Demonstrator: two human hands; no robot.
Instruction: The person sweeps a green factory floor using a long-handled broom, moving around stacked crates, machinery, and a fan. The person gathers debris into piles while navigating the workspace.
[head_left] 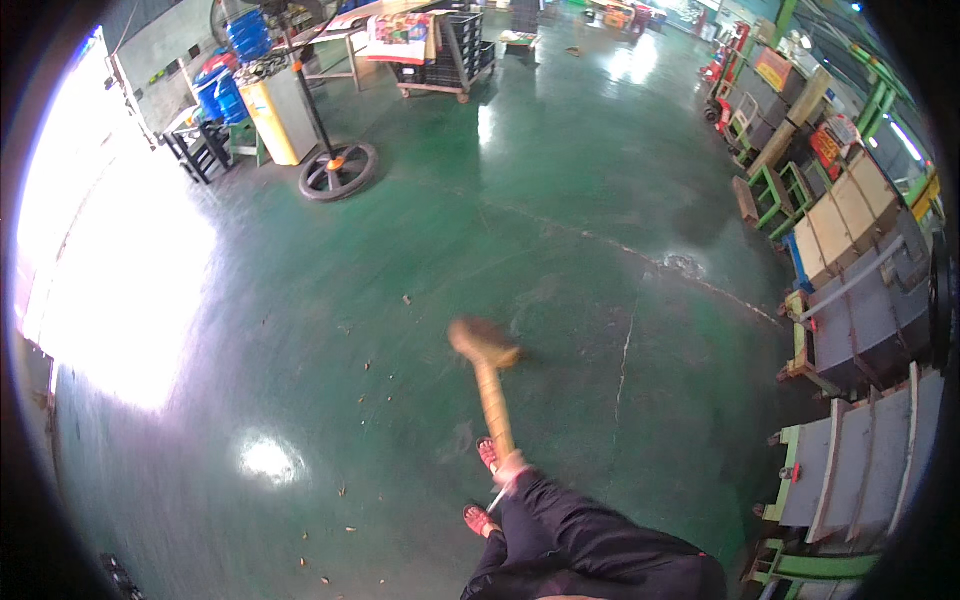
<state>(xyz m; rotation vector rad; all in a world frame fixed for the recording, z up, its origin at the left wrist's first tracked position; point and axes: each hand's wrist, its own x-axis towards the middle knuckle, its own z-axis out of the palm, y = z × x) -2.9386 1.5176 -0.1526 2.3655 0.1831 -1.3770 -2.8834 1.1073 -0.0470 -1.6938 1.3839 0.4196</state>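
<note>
My right hand [512, 468] is closed around the lower end of a tan handle, low in the middle of the head view. The tool looks like a mallet [492, 400], with a brownish head at the far end of its handle. Its head is smeared by motion and hangs above the green floor [420, 240]. A dark sleeve [610, 530] covers my right arm. Beside that hand a thin white piece [497, 500] shows, too small to make out. My left hand is out of sight.
Small bits litter the floor at lower left. A wheel-shaped stand base [338, 172] stands at upper left by a yellow-sided cabinet [275, 120]. Behind is a wheeled rack of black crates [450, 60]. Along the right are grey panels [860, 460] and cartons [850, 215] on green-framed carts.
</note>
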